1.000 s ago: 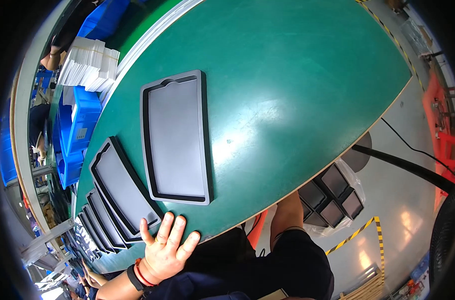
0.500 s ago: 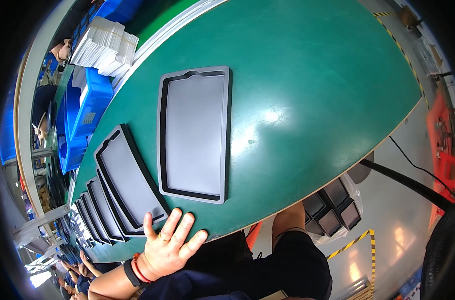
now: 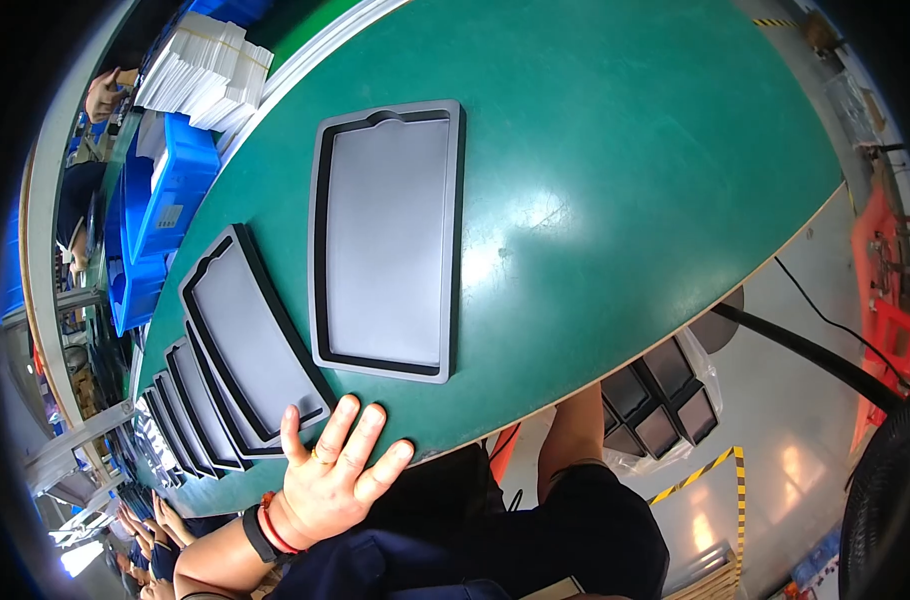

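My left hand [image 3: 330,480] lies at the near edge of the green table, fingers spread, back of the hand up. It grips nothing. Its leftmost fingertips come close to the lower corner of a shallow dark-rimmed tray [image 3: 250,340]; I cannot tell whether they touch. That tray overlaps a row of similar trays [image 3: 207,408] running off to the left. A single grey rectangular tray [image 3: 385,240], with a small notch in its far rim, lies flat beyond my fingers. My right hand is not in view.
At the far left stand blue bins [image 3: 185,185] and a banded stack of white sheets [image 3: 203,75]. Other people's hands [image 3: 165,515] show at the lower left. Below the table's edge, black compartment trays [image 3: 660,395] sit in clear plastic, near a black fan [image 3: 890,510].
The whole view has shifted slightly, so the table and trays sit a little higher in the picture. My left hand stays spread beside the same tray.
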Action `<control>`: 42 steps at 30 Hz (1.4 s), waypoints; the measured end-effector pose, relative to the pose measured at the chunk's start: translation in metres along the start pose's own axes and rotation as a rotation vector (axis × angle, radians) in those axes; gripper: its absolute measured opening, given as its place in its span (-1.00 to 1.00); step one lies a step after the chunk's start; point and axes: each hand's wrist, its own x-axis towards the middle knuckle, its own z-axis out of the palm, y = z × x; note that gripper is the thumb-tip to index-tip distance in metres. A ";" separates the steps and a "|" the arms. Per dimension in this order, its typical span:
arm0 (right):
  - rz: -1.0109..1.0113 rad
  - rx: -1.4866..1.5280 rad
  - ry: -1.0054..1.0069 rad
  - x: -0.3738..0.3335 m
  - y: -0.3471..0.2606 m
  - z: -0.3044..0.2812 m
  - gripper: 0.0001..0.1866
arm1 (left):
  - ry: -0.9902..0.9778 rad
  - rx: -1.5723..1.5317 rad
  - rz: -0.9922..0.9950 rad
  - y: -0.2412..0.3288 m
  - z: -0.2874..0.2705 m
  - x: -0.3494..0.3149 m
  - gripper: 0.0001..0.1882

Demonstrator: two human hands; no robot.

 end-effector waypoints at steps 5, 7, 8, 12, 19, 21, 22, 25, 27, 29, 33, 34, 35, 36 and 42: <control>-0.018 0.005 0.000 -0.018 -0.002 -0.014 -0.10 | 0.007 0.004 -0.001 -0.001 -0.001 0.002 -0.51; -0.028 0.007 0.009 -0.030 -0.008 -0.023 -0.09 | 0.049 -0.060 0.042 -0.001 0.001 0.006 -0.54; -0.036 0.008 0.015 -0.030 -0.007 -0.032 -0.09 | 0.054 -0.066 0.045 -0.001 0.000 0.006 -0.54; -0.009 0.000 -0.027 -0.077 -0.031 -0.047 -0.12 | 0.064 -0.054 0.029 -0.001 -0.003 0.005 -0.50; -0.330 -0.158 0.005 -0.269 -0.156 -0.146 -0.07 | 0.087 -0.049 -0.006 -0.002 -0.011 0.014 -0.41; -0.460 -0.199 -0.029 -0.307 -0.183 -0.179 -0.05 | 0.088 -0.119 0.004 -0.004 -0.012 0.012 -0.35; -0.534 -0.191 -0.047 -0.338 -0.205 -0.190 -0.05 | 0.104 -0.227 0.003 -0.004 -0.015 0.012 -0.33; -0.704 -0.250 -0.182 -0.414 -0.266 -0.219 -0.06 | 0.159 -0.374 0.109 -0.003 -0.044 0.023 -0.28; -0.831 -0.355 -0.280 -0.463 -0.312 -0.224 -0.04 | 0.270 -0.281 0.198 -0.009 -0.058 0.042 -0.39; -0.976 -0.601 -0.308 -0.490 -0.360 -0.219 -0.04 | 0.315 -0.181 0.153 -0.019 -0.051 0.068 -0.44; -1.310 -1.132 -0.188 -0.518 -0.454 -0.156 -0.06 | 0.262 -0.160 -0.032 -0.031 -0.019 0.070 -0.54; -1.304 -1.309 -0.061 -0.544 -0.471 -0.126 -0.05 | 0.267 -0.156 -0.037 -0.030 -0.026 0.065 -0.58; -1.280 -1.400 -0.059 -0.561 -0.487 -0.094 -0.03 | 0.308 -0.162 -0.056 -0.031 -0.025 0.060 -0.59; -1.276 -1.499 0.004 -0.575 -0.499 -0.060 -0.09 | 0.345 -0.167 -0.086 -0.032 -0.022 0.053 -0.60; -1.255 -1.923 0.350 -0.571 -0.514 0.123 -0.13 | 0.334 -0.229 -0.184 -0.041 -0.012 0.042 -0.63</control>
